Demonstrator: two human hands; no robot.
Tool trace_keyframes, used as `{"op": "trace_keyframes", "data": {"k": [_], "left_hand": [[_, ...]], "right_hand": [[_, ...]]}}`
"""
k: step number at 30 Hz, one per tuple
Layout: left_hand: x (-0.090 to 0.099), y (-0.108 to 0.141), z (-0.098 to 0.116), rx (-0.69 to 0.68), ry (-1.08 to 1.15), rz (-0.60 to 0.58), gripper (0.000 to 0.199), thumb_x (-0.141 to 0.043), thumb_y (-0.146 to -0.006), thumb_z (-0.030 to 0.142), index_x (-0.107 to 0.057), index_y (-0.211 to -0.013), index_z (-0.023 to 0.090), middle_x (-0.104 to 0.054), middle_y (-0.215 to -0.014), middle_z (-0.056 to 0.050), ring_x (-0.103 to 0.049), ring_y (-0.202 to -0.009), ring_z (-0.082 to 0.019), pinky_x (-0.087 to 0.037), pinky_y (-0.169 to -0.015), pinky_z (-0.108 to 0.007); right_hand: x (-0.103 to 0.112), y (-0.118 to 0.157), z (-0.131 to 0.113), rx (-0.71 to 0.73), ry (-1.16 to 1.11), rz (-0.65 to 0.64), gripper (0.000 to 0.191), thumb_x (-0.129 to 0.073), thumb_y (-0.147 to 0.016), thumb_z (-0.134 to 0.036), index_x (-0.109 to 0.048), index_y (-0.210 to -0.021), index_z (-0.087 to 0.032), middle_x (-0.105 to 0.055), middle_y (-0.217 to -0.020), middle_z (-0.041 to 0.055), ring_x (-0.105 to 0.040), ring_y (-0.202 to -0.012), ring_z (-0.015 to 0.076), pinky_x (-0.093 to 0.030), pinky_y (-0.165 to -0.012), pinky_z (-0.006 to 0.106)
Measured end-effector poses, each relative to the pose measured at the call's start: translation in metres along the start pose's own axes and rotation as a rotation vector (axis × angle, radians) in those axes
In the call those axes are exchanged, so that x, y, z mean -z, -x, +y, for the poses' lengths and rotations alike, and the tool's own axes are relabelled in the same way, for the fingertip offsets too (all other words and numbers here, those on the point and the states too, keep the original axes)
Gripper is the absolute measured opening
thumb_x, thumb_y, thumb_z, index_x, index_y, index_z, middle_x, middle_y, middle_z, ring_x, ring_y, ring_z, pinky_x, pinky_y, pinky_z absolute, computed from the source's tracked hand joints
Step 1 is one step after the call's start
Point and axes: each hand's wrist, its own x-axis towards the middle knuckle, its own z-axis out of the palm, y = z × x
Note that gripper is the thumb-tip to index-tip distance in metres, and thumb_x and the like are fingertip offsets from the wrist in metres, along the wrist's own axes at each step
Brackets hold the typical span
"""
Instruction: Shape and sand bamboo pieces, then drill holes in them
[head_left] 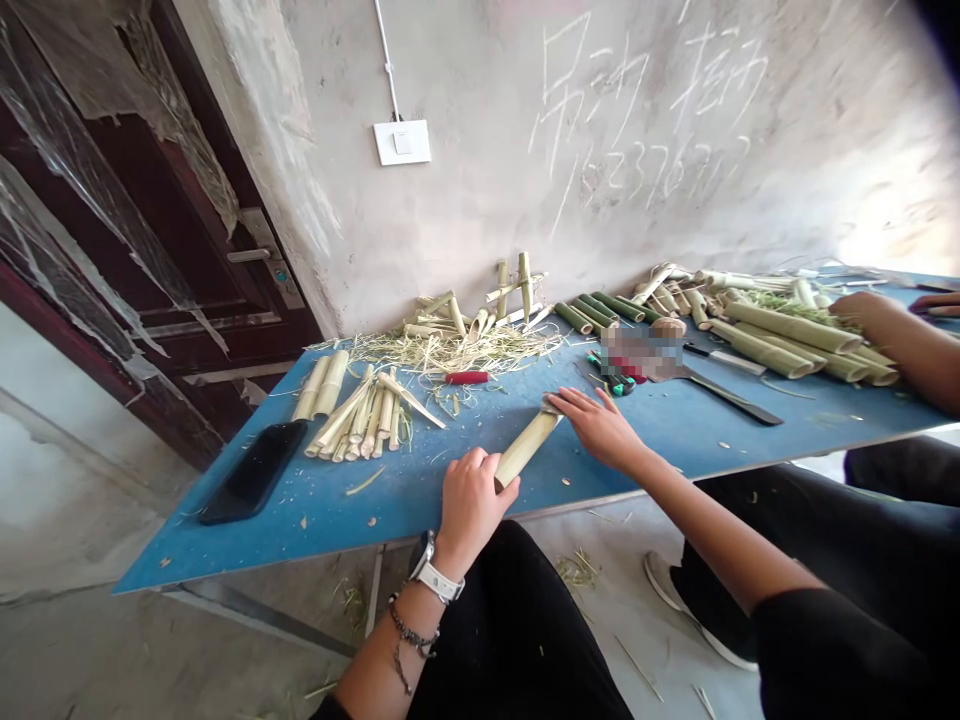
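Note:
A pale, peeled bamboo tube (529, 447) lies slanted over the near part of the blue table. My left hand (474, 500) is wrapped round its near end, thumb along the side. At its far end, my right hand (600, 425) presses down with fingers stretched forward and close together. Under those fingertips shows a small grey piece (552, 404), mostly hidden, its kind unclear. Beyond my hands lie a red-handled tool (466, 378) and some green-and-black handled tools (611, 375).
On the blue table (435, 490) are a phone (255, 470), bundled bamboo strips (364, 420), shavings (465, 345) and green bamboo tubes (600, 308). A dark-handled blade (720, 390) and more peeled tubes (795, 335) lie right, by another person's arm (911, 345).

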Motion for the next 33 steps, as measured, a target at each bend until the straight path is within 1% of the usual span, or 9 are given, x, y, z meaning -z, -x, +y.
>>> {"op": "trace_keyframes", "data": {"k": [5, 9, 10, 14, 18, 22, 26, 31, 33], "left_hand": [[-0.002, 0.001, -0.002, 0.014, 0.065, 0.009, 0.023, -0.049, -0.082, 0.037, -0.058, -0.093, 0.020, -0.053, -0.085, -0.002, -0.052, -0.083, -0.017, -0.039, -0.071, -0.031], [-0.002, 0.001, -0.002, 0.030, 0.073, 0.017, 0.024, -0.048, -0.082, 0.038, -0.058, -0.093, 0.019, -0.051, -0.087, -0.003, -0.052, -0.083, -0.017, -0.039, -0.073, -0.031], [-0.002, 0.001, -0.002, 0.031, 0.074, 0.012, 0.023, -0.049, -0.081, 0.037, -0.058, -0.092, 0.019, -0.051, -0.087, -0.003, -0.052, -0.083, -0.017, -0.040, -0.073, -0.031], [-0.002, 0.000, -0.002, 0.030, 0.077, -0.003, 0.021, -0.050, -0.081, 0.036, -0.058, -0.088, 0.018, -0.051, -0.086, -0.003, -0.052, -0.083, -0.017, -0.040, -0.072, -0.031], [-0.003, 0.000, -0.003, 0.037, 0.085, 0.007, 0.024, -0.049, -0.081, 0.037, -0.058, -0.095, 0.020, -0.051, -0.087, -0.003, -0.052, -0.084, -0.017, -0.041, -0.074, -0.032], [-0.004, 0.000, -0.003, 0.038, 0.098, -0.003, 0.022, -0.050, -0.081, 0.036, -0.059, -0.091, 0.018, -0.051, -0.086, -0.003, -0.052, -0.083, -0.017, -0.041, -0.074, -0.031], [-0.004, -0.001, -0.004, 0.026, 0.130, -0.013, 0.025, -0.049, -0.082, 0.035, -0.058, -0.098, 0.018, -0.050, -0.088, -0.004, -0.052, -0.084, -0.017, -0.043, -0.076, -0.031], [-0.004, -0.001, -0.005, 0.031, 0.143, -0.029, 0.022, -0.051, -0.081, 0.034, -0.059, -0.093, 0.017, -0.050, -0.087, -0.004, -0.052, -0.082, -0.017, -0.043, -0.075, -0.031], [-0.004, -0.001, -0.005, 0.029, 0.143, -0.020, 0.023, -0.051, -0.081, 0.034, -0.058, -0.095, 0.018, -0.050, -0.087, -0.004, -0.051, -0.082, -0.017, -0.043, -0.076, -0.031]], "right_hand": [[0.001, 0.002, 0.003, 0.251, -0.094, -0.063, 0.065, -0.029, -0.078, -0.003, -0.024, -0.138, -0.026, -0.026, -0.143, 0.0036, -0.026, -0.129, 0.0177, -0.020, -0.104, 0.050], [0.001, 0.001, 0.004, -0.045, -0.050, -0.021, 0.060, -0.024, -0.079, -0.002, -0.032, -0.134, -0.025, -0.038, -0.136, 0.0081, -0.037, -0.123, 0.0220, -0.014, -0.099, 0.062], [0.002, 0.001, 0.002, -0.023, -0.057, -0.011, 0.059, -0.024, -0.080, -0.002, -0.032, -0.134, -0.024, -0.037, -0.137, 0.0081, -0.035, -0.124, 0.0217, -0.013, -0.100, 0.061], [0.003, 0.000, -0.005, 0.315, -0.120, -0.052, 0.063, -0.029, -0.078, -0.003, -0.027, -0.137, -0.027, -0.031, -0.140, 0.0048, -0.028, -0.128, 0.0169, -0.015, -0.104, 0.050], [-0.002, -0.001, 0.003, 0.045, -0.054, 0.009, 0.063, -0.025, -0.076, 0.001, -0.035, -0.133, -0.024, -0.040, -0.135, 0.0097, -0.040, -0.121, 0.0205, -0.011, -0.100, 0.060], [-0.009, 0.000, 0.004, 0.343, -0.098, -0.003, 0.061, -0.031, -0.079, -0.005, -0.030, -0.136, -0.027, -0.035, -0.138, 0.0069, -0.032, -0.126, 0.0171, -0.012, -0.105, 0.051], [-0.005, -0.001, 0.002, 0.058, -0.058, 0.034, 0.062, -0.026, -0.077, 0.000, -0.035, -0.133, -0.025, -0.040, -0.135, 0.0088, -0.039, -0.121, 0.0206, -0.010, -0.101, 0.060], [0.003, -0.002, -0.003, 0.392, -0.115, -0.062, 0.064, -0.033, -0.077, -0.004, -0.029, -0.137, -0.026, -0.033, -0.139, 0.0068, -0.032, -0.126, 0.0191, -0.015, -0.104, 0.053], [0.004, -0.003, 0.000, 0.187, -0.060, -0.018, 0.066, -0.027, -0.074, 0.002, -0.034, -0.134, -0.025, -0.040, -0.135, 0.0090, -0.038, -0.122, 0.0210, -0.011, -0.101, 0.060]]}}
